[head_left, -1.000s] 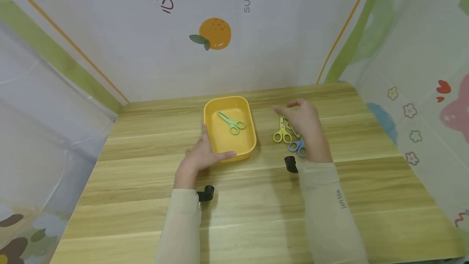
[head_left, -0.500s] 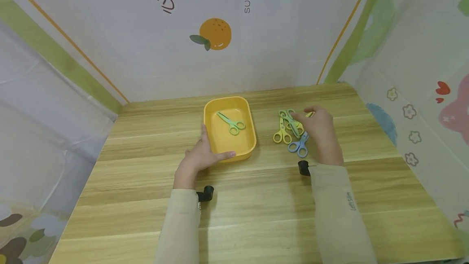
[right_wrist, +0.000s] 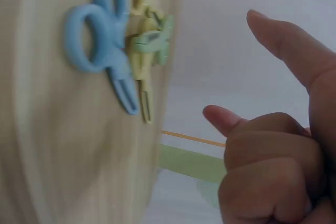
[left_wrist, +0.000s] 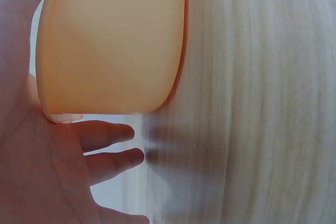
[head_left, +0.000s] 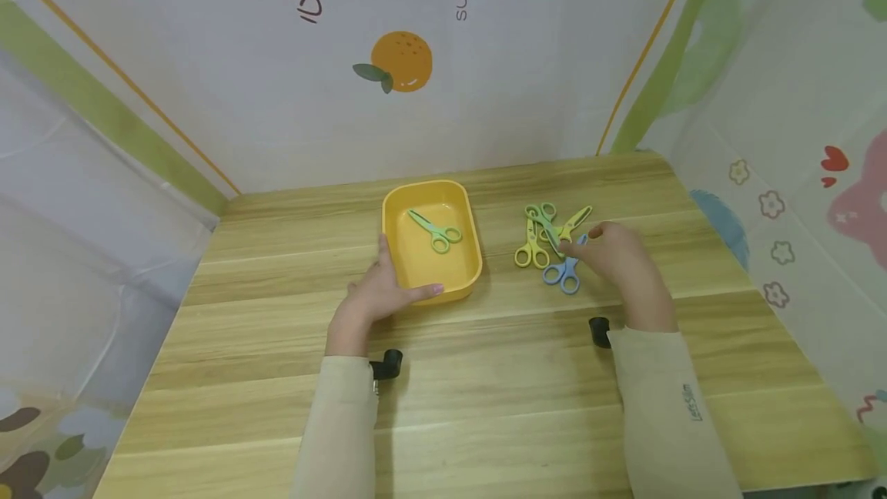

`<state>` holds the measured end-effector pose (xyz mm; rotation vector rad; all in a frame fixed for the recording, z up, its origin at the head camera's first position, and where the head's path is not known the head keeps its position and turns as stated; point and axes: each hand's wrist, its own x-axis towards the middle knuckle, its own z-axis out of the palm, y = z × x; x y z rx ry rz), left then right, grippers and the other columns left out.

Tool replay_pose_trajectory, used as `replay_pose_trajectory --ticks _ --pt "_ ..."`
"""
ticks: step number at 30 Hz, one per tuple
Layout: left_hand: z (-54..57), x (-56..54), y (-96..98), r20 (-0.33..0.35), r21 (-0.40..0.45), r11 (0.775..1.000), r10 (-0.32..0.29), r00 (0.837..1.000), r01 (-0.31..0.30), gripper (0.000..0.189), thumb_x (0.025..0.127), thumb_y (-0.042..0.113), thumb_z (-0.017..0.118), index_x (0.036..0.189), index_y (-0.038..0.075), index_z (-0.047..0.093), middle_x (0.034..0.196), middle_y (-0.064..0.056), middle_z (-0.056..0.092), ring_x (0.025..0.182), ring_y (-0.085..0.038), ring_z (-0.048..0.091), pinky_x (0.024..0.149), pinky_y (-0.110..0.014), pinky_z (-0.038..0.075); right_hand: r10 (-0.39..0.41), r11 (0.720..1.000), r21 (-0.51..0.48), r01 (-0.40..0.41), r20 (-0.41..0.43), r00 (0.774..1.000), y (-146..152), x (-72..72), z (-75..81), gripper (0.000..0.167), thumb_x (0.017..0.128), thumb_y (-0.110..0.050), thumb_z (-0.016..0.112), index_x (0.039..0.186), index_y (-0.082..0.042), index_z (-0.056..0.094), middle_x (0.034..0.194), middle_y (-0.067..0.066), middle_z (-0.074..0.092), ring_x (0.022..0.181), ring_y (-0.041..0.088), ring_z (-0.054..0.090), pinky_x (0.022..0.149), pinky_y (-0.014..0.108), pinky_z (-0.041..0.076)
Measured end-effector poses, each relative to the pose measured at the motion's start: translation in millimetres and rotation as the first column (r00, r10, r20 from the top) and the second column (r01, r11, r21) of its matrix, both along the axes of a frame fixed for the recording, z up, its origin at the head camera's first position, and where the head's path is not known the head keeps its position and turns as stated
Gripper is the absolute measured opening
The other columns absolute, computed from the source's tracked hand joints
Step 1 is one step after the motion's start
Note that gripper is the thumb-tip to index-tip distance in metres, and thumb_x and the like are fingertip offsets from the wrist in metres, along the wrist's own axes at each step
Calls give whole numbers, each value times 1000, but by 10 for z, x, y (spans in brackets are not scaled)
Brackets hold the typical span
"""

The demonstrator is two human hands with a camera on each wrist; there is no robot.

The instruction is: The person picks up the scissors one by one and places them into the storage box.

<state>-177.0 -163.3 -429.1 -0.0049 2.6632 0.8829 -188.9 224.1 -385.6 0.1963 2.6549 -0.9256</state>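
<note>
My left hand [head_left: 377, 291] rests at the near left corner of a yellow plastic box [head_left: 430, 272], thumb along the near rim and fingers spread by the left side. In the left wrist view these fingers are straight beside the box wall [left_wrist: 115, 45]. Green scissors [head_left: 440, 236] lie inside the box. My right hand [head_left: 620, 256] hovers at the right of a scissors pile, near blue scissors [head_left: 569, 262]. Its thumb and index fingertip stand apart with nothing between, the other fingers curled. The pile also has two yellow scissors [head_left: 531, 242] and another green pair [head_left: 547, 229] on top.
The wood-grain table [head_left: 485, 406] reaches to a printed white curtain [head_left: 513, 83] at the back and sides. Black wrist-camera mounts [head_left: 600, 332] stick out beside both forearms, low over the tabletop.
My right hand has moved right and toward me, from above the pile to beside the blue scissors, uncovering the pile. The left hand stays at the box. The head view has shifted slightly.
</note>
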Motion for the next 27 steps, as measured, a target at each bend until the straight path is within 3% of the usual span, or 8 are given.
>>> replay_pose_trajectory --ticks 3,6,9,15,22,27 --pt "3 2 -4 3 6 1000 1 1000 -1 159 72 87 76 166 14 -29 172 -29 30 160 -46 32 121 -85 7 14 1000 14 -15 22 1000 -13 20 -110 84 95 -60 71 139 10 54 146 33 56 130 50 56 102 62 53" --pt "8 5 -7 6 7 1000 1 1000 -1 159 72 87 77 165 14 -30 172 -29 30 161 -46 31 122 -85 7 32 999 10 -32 5 999 -40 35 -238 61 93 -57 75 107 2 66 117 23 68 107 37 62 88 49 56" --pt "11 10 -8 8 10 1000 3 1000 -3 159 72 86 77 165 16 -31 172 -29 29 161 -45 30 122 -84 7 58 998 7 -58 -15 998 -60 40 -359 50 92 -54 78 90 -6 66 105 18 70 100 33 63 88 49 56" --pt "14 13 -9 10 16 1000 5 1000 -5 159 72 86 77 165 17 -32 173 -27 29 161 -45 30 122 -85 6 59 998 -8 -59 -36 998 -107 39 -501 60 92 -52 80 118 1 67 123 25 69 111 39 63 104 63 52" --pt "10 11 0 -1 38 999 5 1000 -5 160 71 86 78 164 16 -33 174 -26 26 161 -45 30 121 -86 5 22 999 33 -22 -15 1000 -162 36 -560 65 89 -54 82 108 5 62 100 18 62 88 30 56 84 50 55" --pt "6 23 7 -8 39 999 8 1000 -7 159 72 84 79 165 17 -32 175 -25 24 161 -45 30 121 -86 5 17 999 41 -16 -17 1000 -196 19 -594 84 88 -56 81 132 11 54 123 31 64 107 40 62 98 59 54"
